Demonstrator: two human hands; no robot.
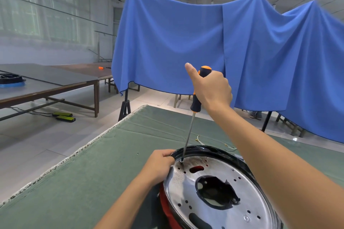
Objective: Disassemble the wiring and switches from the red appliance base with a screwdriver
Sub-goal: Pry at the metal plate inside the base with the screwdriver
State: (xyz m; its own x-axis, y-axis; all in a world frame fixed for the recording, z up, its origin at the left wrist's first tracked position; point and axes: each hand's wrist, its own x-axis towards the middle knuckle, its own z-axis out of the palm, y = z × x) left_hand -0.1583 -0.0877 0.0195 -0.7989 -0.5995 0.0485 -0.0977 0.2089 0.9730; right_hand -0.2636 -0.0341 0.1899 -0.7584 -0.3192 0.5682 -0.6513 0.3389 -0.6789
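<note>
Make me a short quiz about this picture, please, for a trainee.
1. True or false: the screwdriver tip rests on a screw in the metal plate.
2. Which hand grips the black rim of the base?
A. left hand
B. right hand
C. neither
3. Fill in: the base stands on a ____ mat.

Key: 1 true; 2 A; 3 green.

Blue cloth point(223, 46) draped behind a green-covered table point(93, 173), long tables point(46, 83) left, pale tiled floor point(37, 139).
</note>
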